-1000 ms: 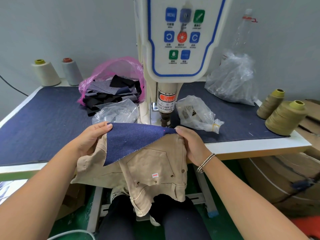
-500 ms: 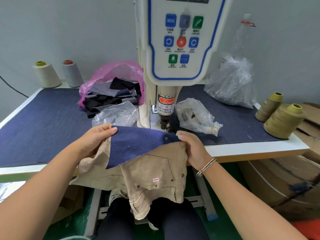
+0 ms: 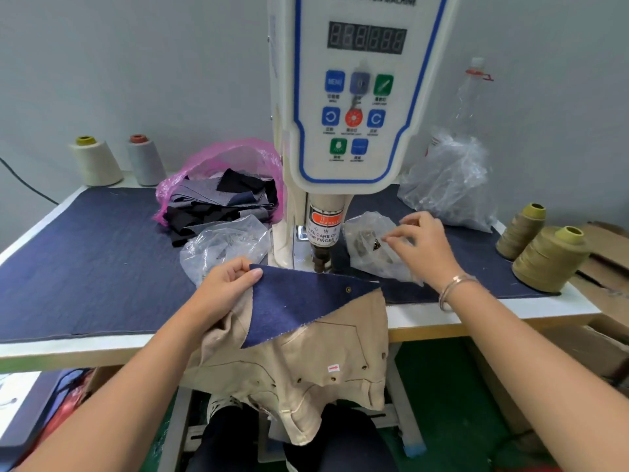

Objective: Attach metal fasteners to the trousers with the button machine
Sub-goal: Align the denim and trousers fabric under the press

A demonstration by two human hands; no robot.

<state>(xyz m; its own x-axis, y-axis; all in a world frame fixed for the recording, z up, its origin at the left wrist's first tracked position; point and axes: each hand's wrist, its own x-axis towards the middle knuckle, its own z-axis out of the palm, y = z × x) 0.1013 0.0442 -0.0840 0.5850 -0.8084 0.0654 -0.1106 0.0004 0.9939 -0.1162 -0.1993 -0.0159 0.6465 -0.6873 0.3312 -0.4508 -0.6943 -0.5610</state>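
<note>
The right hand (image 3: 420, 245) has just let go of the fabric and is now reaching to the clear bag of fasteners (image 3: 371, 247) on the table (image 3: 476, 311), fingers loosely curled and holding nothing; one fastener (image 3: 348, 289) is already sitting in the blue cloth (image 3: 299, 301), so probably the next piece is being fetched. The left hand (image 3: 226, 287) is pinching the cloth and beige trousers (image 3: 306, 362) at the near edge, just in front of the button machine (image 3: 354, 97).

Left hand (image 3: 226, 287): at 9 o'clock of frame centre, forearm entering from 7 o'clock, thumb and fingers pinched together. Right hand (image 3: 420, 247): at 3 o'clock, raised, forearm from 5 o'clock, fingers loosely curled, fingertips pointing toward 9 o'clock.
</note>
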